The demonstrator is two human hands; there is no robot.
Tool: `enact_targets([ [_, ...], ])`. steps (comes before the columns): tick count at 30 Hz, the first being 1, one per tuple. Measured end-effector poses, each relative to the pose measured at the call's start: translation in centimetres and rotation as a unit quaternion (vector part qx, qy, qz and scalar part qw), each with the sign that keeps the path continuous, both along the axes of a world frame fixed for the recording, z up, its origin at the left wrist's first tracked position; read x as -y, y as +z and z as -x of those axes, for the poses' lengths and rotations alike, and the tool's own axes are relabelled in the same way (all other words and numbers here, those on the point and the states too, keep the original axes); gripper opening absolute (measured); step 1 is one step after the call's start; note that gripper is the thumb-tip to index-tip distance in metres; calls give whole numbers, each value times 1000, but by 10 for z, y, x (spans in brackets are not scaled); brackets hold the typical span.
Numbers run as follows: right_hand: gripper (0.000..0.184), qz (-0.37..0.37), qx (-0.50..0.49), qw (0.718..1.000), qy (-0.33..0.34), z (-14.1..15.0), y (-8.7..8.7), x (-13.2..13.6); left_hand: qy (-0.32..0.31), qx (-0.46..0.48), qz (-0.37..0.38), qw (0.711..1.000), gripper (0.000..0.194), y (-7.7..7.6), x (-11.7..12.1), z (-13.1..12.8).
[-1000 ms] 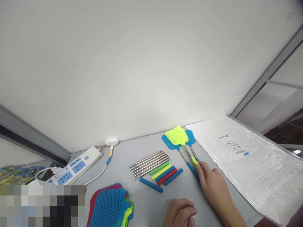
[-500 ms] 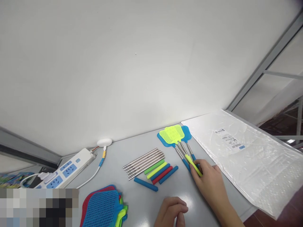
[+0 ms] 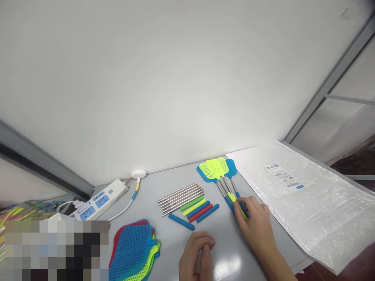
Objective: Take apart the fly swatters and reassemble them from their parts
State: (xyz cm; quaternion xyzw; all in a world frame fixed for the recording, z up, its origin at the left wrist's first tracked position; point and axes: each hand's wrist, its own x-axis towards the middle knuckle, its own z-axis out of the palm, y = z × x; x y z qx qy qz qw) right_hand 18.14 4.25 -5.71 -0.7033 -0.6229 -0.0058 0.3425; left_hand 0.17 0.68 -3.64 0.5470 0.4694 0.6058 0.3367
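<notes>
My right hand (image 3: 254, 220) has its fingers closed around the yellow-green handle of a fly swatter (image 3: 216, 167), which lies in a fanned group with other swatters on the table. The blue swatter (image 3: 231, 168) of that group shows at its right edge, its handle partly under my fingers. My left hand (image 3: 197, 253) hovers low at the front, fingers loosely curled and nothing visible in them. Just beyond it lie a loose blue handle tube (image 3: 181, 221) and a red handle tube (image 3: 200, 213) among several coloured ones. Steel rods (image 3: 180, 199) rest side by side behind the tubes.
A stack of swatter heads (image 3: 131, 248) lies at the front left. Behind it are a white power strip (image 3: 101, 201) and a small white device (image 3: 138, 173) with a cable. A white plastic mailer bag (image 3: 293, 203) covers the table's right side. The wall (image 3: 175, 78) rises behind.
My left hand has moved a little to the left, toward the stack of swatter heads. My right hand stays on the yellow-green handle. The camera view has shifted slightly.
</notes>
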Motion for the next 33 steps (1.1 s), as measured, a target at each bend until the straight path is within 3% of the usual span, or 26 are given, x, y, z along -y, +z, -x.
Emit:
enact_targets([
  [8,9,-79,-3,987,140,18,0,16,33,-41,-6,999,29,2,10,17],
  [14,13,-15,8,969,247,60,4,28,7,-149,-66,987,19,-1,20,54],
  [18,17,16,88,944,318,84,23,7,-7,-250,-91,964,19,1,20,82],
  [22,15,52,211,922,321,106,39,-24,44,-240,-78,967,17,-1,14,105],
  [26,12,56,267,912,308,129,39,-37,115,-168,-78,976,18,-7,12,115],
  [33,14,56,277,915,289,147,23,-34,87,-128,-102,983,15,-9,16,110],
])
